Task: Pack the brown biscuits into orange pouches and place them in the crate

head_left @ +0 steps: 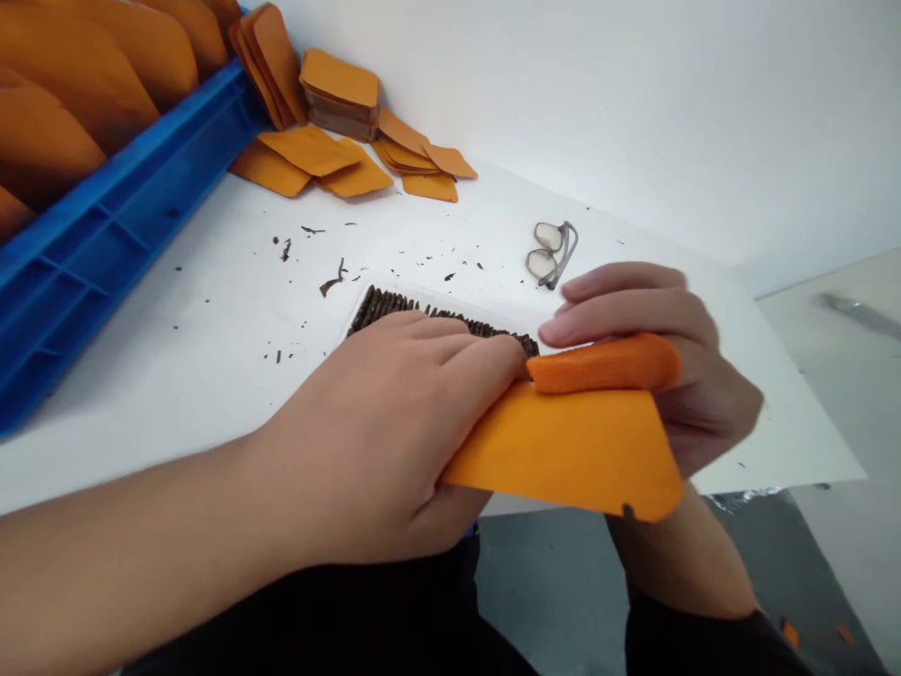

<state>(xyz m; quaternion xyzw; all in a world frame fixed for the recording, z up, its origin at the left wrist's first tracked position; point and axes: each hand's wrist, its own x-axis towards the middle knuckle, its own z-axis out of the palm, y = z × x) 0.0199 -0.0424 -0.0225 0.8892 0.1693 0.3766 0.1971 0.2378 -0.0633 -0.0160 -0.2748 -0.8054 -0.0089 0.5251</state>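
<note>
A flat orange card [556,446] with cut corners and a dark spot on its lower edge is held above the table's near edge. My left hand [401,413] grips its left end, thumb underneath and fingers over the top. My right hand [676,347] closes on the card's right side, partly behind it. One of its fingers wears an orange finger cot [605,364], lying along the card's upper edge. Just beyond my left fingers, a clear tray [356,305] holds a row of thin dark brown pieces [387,302], partly hidden by that hand.
Large orange pieces [77,66] fill a blue crate [119,230] at the left. Behind stand a stack of orange cards [342,89] and loose orange cards [310,155]. Folded glasses [551,252] lie near the wall. Dark crumbs [334,277] are scattered over the white table [232,310].
</note>
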